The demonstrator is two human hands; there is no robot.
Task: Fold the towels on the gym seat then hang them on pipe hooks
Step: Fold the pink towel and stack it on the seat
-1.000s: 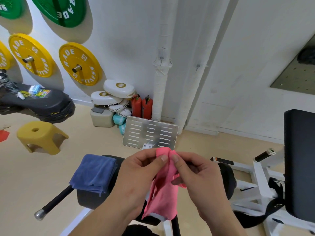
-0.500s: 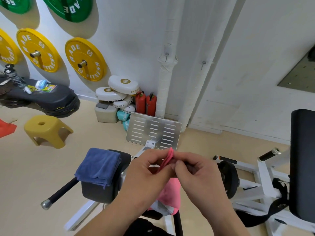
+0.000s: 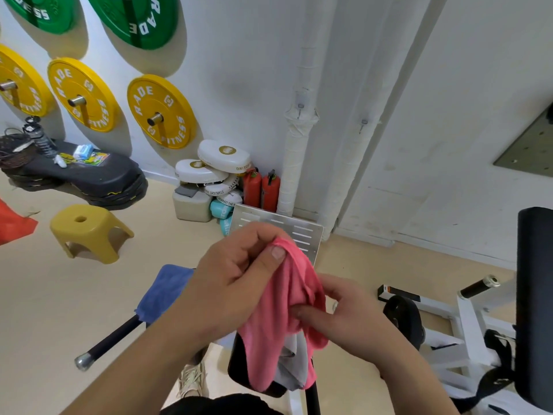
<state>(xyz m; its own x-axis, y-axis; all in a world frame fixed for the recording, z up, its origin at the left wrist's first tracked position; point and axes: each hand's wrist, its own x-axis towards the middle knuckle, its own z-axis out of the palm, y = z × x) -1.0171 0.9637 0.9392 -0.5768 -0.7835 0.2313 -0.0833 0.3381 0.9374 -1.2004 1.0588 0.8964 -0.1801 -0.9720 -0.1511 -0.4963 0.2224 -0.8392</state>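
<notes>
Left to right: dark wicker basket [image 3: 15, 151] sat on stacked black platforms [image 3: 89, 181] (contents unclear). Yellow stool [image 3: 89, 232] on floor. Blue towel [image 3: 163, 292] lay draped over the black gym seat [image 3: 239, 366], partly hidden. Left hand [image 3: 236, 280] was pinched shut on the top of the pink towel [image 3: 287, 313], held above the seat. Right hand [image 3: 350, 322] gripped its lower fold, thumb pressed in. Wall pipes [image 3: 294, 163] behind, each with a small hook [image 3: 300, 107].

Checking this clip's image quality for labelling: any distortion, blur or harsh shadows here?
Head view: wide-angle bending curves the pipes; soft shadows fall behind the weight plates; both hands and the pink towel look reasonably sharp; no strong glare.
</notes>
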